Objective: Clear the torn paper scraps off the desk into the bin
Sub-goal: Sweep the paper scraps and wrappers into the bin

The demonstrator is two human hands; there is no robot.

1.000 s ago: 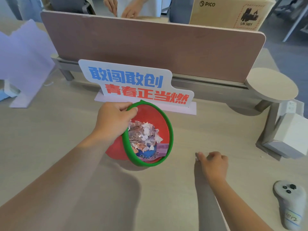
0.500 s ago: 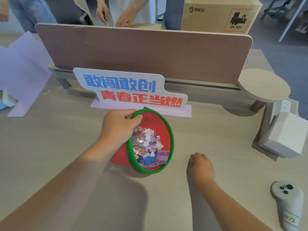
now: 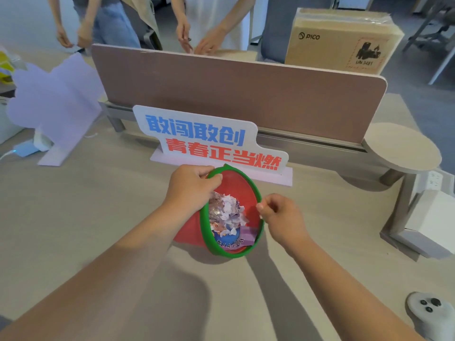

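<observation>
A pale wood-grain desk (image 3: 73,230) stretches out in an open office, backed by a brownish divider panel (image 3: 234,94) with two people standing behind it and a cardboard box (image 3: 342,39) at the far right. In front of the panel stands a white sign (image 3: 209,141) with blue and red characters. Just beside it sits a small red bin (image 3: 236,190) with a green rim, tipped so its mouth faces the person. The left hand (image 3: 189,188) is clamped on the bin's upper left rim, thumb over the edge, fingers curled round the outside. Inside lies a heap of torn paper scraps (image 3: 230,209), white and pinkish, on top of a blue wrapper and a purple piece. The right hand (image 3: 280,215) hovers at the bin's right rim, fingertips (image 3: 261,206) pressed together in a pinch just over the edge; whether a scrap sits between them I cannot tell. A grey controller (image 3: 433,313) lies at the near right corner, well apart from the bin
</observation>
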